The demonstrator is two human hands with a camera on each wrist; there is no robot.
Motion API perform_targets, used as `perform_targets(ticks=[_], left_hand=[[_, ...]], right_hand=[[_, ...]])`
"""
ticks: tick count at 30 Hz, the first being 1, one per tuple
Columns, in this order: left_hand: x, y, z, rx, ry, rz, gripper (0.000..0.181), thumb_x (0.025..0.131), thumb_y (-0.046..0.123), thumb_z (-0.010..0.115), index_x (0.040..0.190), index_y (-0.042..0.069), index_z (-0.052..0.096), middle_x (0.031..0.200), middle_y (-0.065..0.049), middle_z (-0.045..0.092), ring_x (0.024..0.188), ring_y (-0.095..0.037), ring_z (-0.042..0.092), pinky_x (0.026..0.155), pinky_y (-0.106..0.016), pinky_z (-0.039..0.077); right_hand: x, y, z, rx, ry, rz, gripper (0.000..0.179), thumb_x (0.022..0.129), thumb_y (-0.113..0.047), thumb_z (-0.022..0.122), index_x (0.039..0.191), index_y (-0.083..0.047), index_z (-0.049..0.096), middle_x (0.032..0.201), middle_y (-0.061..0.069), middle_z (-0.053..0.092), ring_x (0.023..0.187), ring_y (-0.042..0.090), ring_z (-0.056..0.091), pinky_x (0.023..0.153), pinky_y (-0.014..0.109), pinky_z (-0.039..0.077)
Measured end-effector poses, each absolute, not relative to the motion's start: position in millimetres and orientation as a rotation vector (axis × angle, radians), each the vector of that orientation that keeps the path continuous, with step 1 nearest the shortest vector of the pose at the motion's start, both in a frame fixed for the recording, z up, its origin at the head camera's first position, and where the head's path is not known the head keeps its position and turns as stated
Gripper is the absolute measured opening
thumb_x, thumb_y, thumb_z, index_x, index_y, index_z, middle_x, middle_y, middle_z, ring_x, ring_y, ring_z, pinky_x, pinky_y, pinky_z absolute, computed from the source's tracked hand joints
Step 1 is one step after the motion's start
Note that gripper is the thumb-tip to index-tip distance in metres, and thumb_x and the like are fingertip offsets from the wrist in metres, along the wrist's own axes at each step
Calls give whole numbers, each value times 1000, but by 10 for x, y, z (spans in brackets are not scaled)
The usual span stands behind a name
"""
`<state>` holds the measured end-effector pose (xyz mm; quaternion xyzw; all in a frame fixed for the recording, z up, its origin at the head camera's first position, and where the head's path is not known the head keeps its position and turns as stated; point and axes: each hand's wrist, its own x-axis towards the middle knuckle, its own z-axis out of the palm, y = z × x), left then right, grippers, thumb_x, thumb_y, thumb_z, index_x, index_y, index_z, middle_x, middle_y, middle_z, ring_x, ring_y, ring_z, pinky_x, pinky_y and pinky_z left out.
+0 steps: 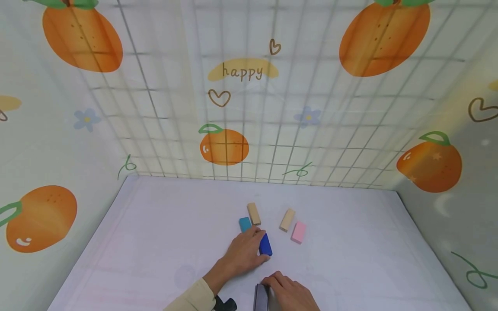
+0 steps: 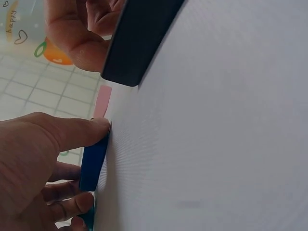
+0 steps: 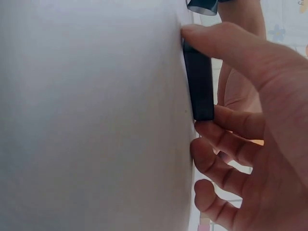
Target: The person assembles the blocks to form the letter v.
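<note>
My left hand grips a dark blue block on the white table, thumb at the near end and fingers toward the far end. In the left wrist view the thumb lies against one end of that blue block. A teal block, partly covered by the fingers, lies just beyond this hand. Nearer the front edge, my right hand holds a dark, long box-shaped object. The right wrist view shows the thumb at one end of the dark object and fingers at the other.
Beyond the left hand lies a plain wooden block. To its right are another wooden block and a pink block. A black object is by the left sleeve. Printed fabric walls enclose the table's back and sides.
</note>
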<state>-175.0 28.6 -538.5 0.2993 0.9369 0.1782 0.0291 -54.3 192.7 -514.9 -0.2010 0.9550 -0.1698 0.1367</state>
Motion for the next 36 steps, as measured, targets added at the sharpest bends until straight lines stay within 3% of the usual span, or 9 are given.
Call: perform_targets(ticks=[26,36], left_hand=[[-1676,159,-5324,910,2823,658,70,89,46,75,145,13,50,136,-3,51,112,-15,57,94,-35,51],[-1607,65,-5315,943,2817,682,69,87,46,78,141,12,53,129,-3,53,104,-11,56,87,-31,51]], right_hand=[[-552,1880,-5144,-522,2717,-488,90,69,-86,65,126,-16,60,109,-5,54,81,6,47,75,35,54],[-553,1871,-5150,-489,2713,-485,91,68,-88,63,125,-16,60,110,-5,53,83,7,48,76,38,54]])
